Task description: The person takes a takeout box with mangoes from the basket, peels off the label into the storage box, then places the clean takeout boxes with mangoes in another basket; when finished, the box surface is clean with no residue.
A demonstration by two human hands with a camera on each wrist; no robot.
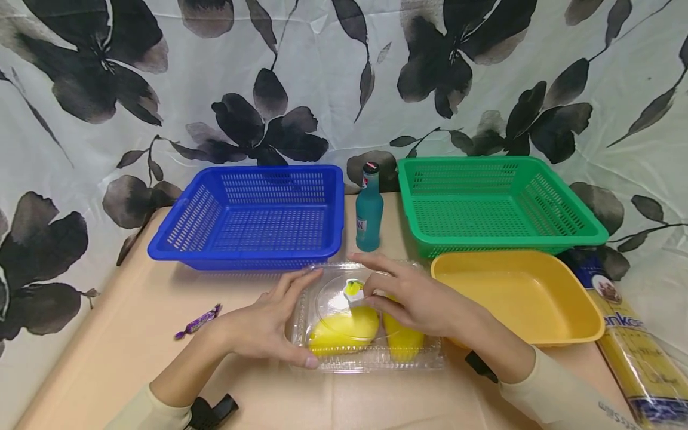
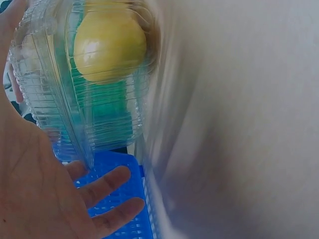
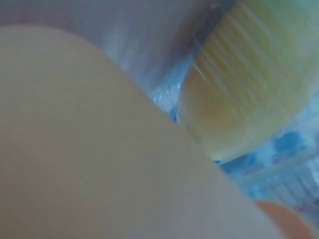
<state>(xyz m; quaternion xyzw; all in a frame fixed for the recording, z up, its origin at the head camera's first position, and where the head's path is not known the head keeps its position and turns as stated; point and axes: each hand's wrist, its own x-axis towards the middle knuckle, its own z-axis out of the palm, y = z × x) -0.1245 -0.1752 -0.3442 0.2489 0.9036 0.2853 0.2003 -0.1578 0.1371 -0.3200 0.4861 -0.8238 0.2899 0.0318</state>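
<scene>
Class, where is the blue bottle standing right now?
In the head view, the blue bottle stands just right of centre, between the blue basket on its left and the green basket on its right, behind the clear container.

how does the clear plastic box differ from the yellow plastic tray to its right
The clear, ridged plastic box is see-through; the yellow, rounded-corner plastic tray is opaque.
The box has clear plastic over two rounded yellow pieces; the tray is open on top.
The left hand and right hand are at the box, while neither touches the tray.
Both are roughly rectangular.
</scene>
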